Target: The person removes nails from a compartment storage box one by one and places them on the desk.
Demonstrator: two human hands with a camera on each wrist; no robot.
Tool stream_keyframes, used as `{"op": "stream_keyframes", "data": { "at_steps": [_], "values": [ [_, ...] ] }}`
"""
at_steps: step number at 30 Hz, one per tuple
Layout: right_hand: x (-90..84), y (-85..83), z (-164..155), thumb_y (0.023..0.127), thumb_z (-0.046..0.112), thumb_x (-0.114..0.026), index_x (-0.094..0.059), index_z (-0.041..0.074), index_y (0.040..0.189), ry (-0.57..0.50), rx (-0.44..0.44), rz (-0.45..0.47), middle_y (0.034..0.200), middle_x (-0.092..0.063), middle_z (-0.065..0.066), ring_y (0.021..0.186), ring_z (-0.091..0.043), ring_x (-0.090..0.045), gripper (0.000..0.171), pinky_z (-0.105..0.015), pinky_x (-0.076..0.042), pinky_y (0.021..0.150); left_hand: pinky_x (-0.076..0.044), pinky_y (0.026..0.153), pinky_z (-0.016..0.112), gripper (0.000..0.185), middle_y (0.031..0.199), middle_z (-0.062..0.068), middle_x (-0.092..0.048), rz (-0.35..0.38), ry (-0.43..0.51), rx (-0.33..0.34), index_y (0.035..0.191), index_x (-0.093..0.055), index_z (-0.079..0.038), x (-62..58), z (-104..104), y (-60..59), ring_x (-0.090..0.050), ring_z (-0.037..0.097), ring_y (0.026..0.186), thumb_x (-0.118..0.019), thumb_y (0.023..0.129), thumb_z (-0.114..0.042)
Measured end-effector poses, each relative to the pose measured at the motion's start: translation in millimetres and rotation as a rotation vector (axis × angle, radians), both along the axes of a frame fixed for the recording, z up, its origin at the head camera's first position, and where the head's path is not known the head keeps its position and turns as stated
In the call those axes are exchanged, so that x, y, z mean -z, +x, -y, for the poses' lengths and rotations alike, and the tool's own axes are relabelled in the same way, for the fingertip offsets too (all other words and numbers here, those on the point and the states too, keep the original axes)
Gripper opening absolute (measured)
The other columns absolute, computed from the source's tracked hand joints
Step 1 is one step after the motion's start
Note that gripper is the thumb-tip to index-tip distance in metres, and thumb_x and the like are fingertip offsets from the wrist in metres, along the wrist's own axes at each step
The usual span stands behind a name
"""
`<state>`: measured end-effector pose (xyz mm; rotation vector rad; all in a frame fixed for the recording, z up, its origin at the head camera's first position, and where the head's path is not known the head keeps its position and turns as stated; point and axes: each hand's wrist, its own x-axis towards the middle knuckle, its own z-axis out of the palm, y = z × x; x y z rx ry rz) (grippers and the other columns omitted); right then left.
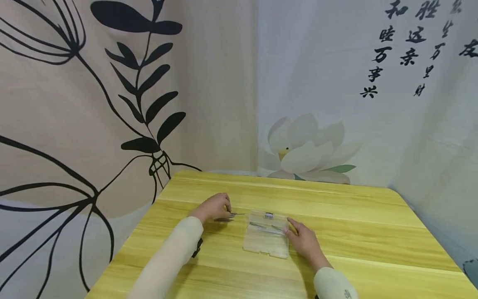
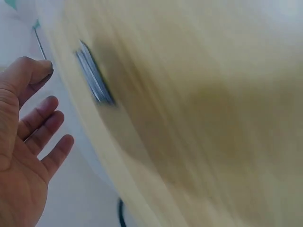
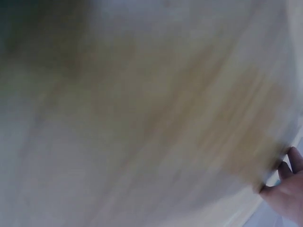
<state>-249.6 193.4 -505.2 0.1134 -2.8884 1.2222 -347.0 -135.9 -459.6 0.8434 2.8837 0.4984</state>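
A clear plastic box (image 1: 266, 244) lies flat in the middle of the yellow wooden table (image 1: 358, 232), with thin metal tools (image 1: 266, 226) across its far half. My left hand (image 1: 213, 207) is left of the box, fingers curled down, and pinches a thin metal tool (image 1: 232, 216) whose tip points toward the box. In the left wrist view the thumb (image 2: 29, 71) holds a thin metal rod (image 2: 40, 43), and a blurred bundle of metal pieces (image 2: 93, 78) lies on the table. My right hand (image 1: 305, 241) rests flat against the box's right edge; only its fingertips (image 3: 287, 176) show in the blurred right wrist view.
Printed fabric hangs close behind and to both sides of the table: black leaf drawings (image 1: 145, 87) on the left, a pale lotus flower (image 1: 304, 149) and black characters (image 1: 407, 41) on the right. A dark wrist strap (image 1: 196, 247) shows under my left sleeve.
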Motion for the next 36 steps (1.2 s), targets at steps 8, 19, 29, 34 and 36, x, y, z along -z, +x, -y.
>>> {"op": "stream_keyframes", "data": {
  "at_steps": [8, 19, 29, 34, 36],
  "values": [
    [-0.8, 2.5, -2, 0.103, 0.028, -0.056, -0.045, 0.008, 0.149, 0.013, 0.003, -0.005, 0.147, -0.042, -0.027, 0.137, -0.05, -0.033, 0.052, -0.068, -0.009, 0.112, -0.05, 0.089, 0.04, 0.005, 0.103, -0.001, -0.058, -0.036, -0.027, -0.036, 0.09, -0.078, -0.01, 7.2, 39, 7.8, -0.057, 0.021, 0.098, -0.076, 0.087, -0.014],
    [-4.7, 5.3, -4, 0.103, 0.029, -0.055, -0.047, 0.008, 0.148, 0.05, 0.009, -0.014, 0.149, -0.037, -0.029, 0.141, -0.051, -0.023, 0.05, -0.077, 0.0, 0.105, -0.05, 0.09, 0.04, 0.005, 0.109, -0.001, -0.059, -0.005, -0.02, -0.047, 0.091, -0.078, -0.017, 7.6, 34, 14.7, -0.058, 0.02, 0.102, -0.077, 0.088, -0.021],
    [-2.8, 4.5, -6, 0.103, 0.028, -0.054, -0.046, 0.008, 0.149, 0.022, 0.006, 0.002, 0.151, -0.035, -0.029, 0.142, -0.051, -0.02, 0.05, -0.075, 0.003, 0.107, -0.045, 0.102, 0.041, 0.011, 0.13, 0.01, -0.058, -0.048, -0.021, 0.132, 0.098, -0.079, -0.018, -12.1, -48, 8.3, -0.053, 0.026, 0.121, -0.073, 0.092, -0.025],
    [-2.5, 4.6, -6, 0.103, 0.028, -0.054, -0.046, 0.008, 0.149, 0.007, -0.001, 0.014, 0.151, -0.034, -0.029, 0.143, -0.05, -0.019, 0.05, -0.074, 0.004, 0.107, -0.045, 0.102, 0.036, 0.008, 0.136, 0.008, -0.056, -0.05, -0.117, 0.159, 0.094, -0.081, -0.022, -8.8, -76, 8.1, -0.05, 0.024, 0.126, -0.076, 0.088, -0.026],
    [-2.4, 4.5, -5, 0.103, 0.028, -0.055, -0.046, 0.008, 0.149, 0.004, -0.001, 0.015, 0.151, -0.034, -0.029, 0.143, -0.05, -0.019, 0.051, -0.073, 0.004, 0.107, -0.046, 0.101, 0.035, 0.007, 0.137, 0.006, -0.056, -0.072, -0.193, 0.167, 0.093, -0.081, -0.024, -7.4, -85, 8.2, -0.051, 0.023, 0.126, -0.077, 0.087, -0.027]
  ]
}}
